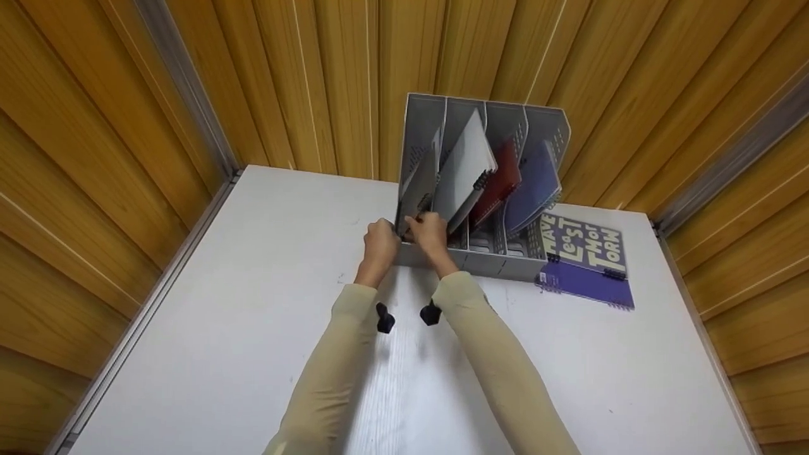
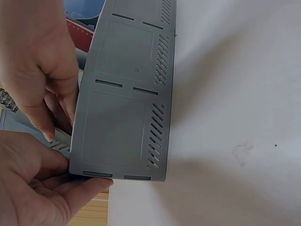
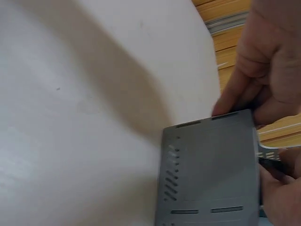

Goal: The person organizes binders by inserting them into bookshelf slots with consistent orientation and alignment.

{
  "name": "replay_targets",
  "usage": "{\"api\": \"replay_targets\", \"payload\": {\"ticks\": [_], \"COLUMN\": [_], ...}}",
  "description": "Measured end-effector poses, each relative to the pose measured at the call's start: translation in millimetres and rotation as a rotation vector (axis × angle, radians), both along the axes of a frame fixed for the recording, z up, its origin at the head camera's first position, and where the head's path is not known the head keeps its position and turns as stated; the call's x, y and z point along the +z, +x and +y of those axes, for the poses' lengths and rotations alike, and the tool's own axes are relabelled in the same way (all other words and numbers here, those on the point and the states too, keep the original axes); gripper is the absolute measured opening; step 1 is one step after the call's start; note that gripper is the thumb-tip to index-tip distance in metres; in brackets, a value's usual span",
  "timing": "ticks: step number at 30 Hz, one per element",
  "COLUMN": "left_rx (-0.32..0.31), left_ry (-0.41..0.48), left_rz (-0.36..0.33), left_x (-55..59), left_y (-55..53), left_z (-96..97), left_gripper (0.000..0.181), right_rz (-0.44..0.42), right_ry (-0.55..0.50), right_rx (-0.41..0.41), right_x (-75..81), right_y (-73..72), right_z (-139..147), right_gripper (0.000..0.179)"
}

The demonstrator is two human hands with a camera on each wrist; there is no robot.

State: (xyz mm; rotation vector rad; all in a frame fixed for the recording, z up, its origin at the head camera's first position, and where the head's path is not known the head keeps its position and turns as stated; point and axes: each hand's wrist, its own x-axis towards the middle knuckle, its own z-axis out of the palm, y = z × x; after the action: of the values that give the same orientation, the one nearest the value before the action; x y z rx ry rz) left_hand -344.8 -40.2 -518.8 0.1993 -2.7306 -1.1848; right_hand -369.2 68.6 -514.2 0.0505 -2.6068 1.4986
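A grey file organizer (image 1: 505, 266) with several upright compartments stands on the table against the back wall. My left hand (image 1: 381, 243) grips its front left corner, fingers curled around the edge, as the left wrist view also shows. My right hand (image 1: 431, 235) reaches into the leftmost compartment and pinches the lower front part of a grey-brown spiral notebook (image 1: 419, 186) there; the fingers hide much of that edge. Just right of it leans a white spiral notebook (image 1: 464, 165). A red notebook (image 1: 499, 180) and a blue notebook (image 1: 534, 188) stand in the compartments further right.
On the white table (image 1: 272, 272), right of the organizer, lies a lettered notebook (image 1: 584, 243) over a purple spiral notebook (image 1: 588, 285). Wooden plank walls (image 1: 316, 82) with metal rails enclose the table at the back and both sides.
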Motion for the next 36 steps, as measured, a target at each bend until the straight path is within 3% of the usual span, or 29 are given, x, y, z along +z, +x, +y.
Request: {"api": "replay_targets", "payload": {"ticks": [4, 8, 12, 18, 24, 36], "left_rx": [0.002, 0.001, -0.017, -0.002, -0.020, -0.013], "left_ry": [-0.008, -0.006, -0.014, -0.073, -0.053, -0.055], "left_rz": [-0.006, 0.003, 0.019, 0.059, 0.051, 0.060], "left_x": [-0.3, 1.0, 2.4, 3.3, 6.4, -0.2], "left_y": [-0.1, -1.7, -3.9, -6.4, -7.9, 0.9], "left_z": [-0.6, -1.4, -1.4, -2.3, -1.0, 0.2], "left_gripper": [0.023, 0.023, 0.023, 0.022, 0.018, 0.014], "right_rz": [-0.067, -0.014, 0.030, -0.033, -0.043, -0.063], "right_ry": [-0.041, -0.087, -0.081, -0.039, -0.060, -0.041], "right_rx": [-0.009, -0.033, -0.065, -0.103, -0.140, -0.161], "right_x": [9.2, 11.9, 9.2, 0.6, 2.2, -2.4], "right_y": [-1.5, -6.1, -15.2, -30.1, -41.7, -45.3], "right_z": [-1.0, -4.9, -12.0, -23.5, -21.0, -24.2], "right_gripper": [0.024, 0.027, 0.027, 0.024, 0.022, 0.025]}}
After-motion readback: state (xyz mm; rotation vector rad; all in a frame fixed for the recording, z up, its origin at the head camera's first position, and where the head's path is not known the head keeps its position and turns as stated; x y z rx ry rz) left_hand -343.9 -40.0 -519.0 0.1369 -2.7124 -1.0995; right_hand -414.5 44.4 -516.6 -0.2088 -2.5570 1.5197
